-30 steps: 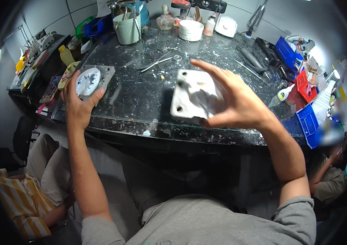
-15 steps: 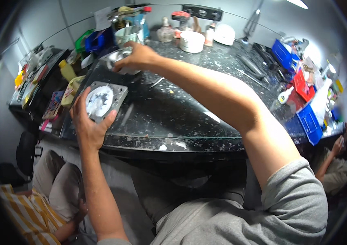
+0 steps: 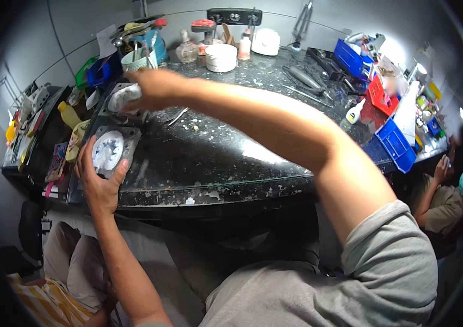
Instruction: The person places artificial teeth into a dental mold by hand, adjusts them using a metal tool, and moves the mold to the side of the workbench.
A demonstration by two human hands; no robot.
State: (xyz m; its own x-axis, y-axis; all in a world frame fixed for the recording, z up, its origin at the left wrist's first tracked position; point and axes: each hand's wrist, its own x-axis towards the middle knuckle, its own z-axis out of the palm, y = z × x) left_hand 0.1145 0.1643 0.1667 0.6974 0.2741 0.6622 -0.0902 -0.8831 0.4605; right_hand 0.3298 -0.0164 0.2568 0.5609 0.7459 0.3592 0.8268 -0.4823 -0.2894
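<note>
A square grey metal flask half (image 3: 132, 134) rests on the black worktop at the near left. In it is a white plaster mould (image 3: 108, 151) with a ring of tooth-shaped hollows. My left hand (image 3: 102, 182) is closed round its near side, thumb on the right edge and fingers along the left. Just beyond it is a second metal flask half (image 3: 109, 118) with a lumpy white plaster mass (image 3: 124, 97) in it. My right hand (image 3: 158, 90) reaches across and grips its right side, fingers on the far edge and thumb near. Blur and the hand hide part of it.
A pale green cup (image 3: 135, 64) of tools stands behind my right hand. Farther right are a white bowl (image 3: 221, 58), a glass bottle (image 3: 186, 50), a grey handpiece (image 3: 305, 79), a dropper bottle (image 3: 355, 111) and a blue bin (image 3: 395, 145). People sit on both sides.
The view has shifted, moving the worktop items leftward in the picture. My left hand stays on the near flask half. My right hand remains at the far one, now covering its right side.
</note>
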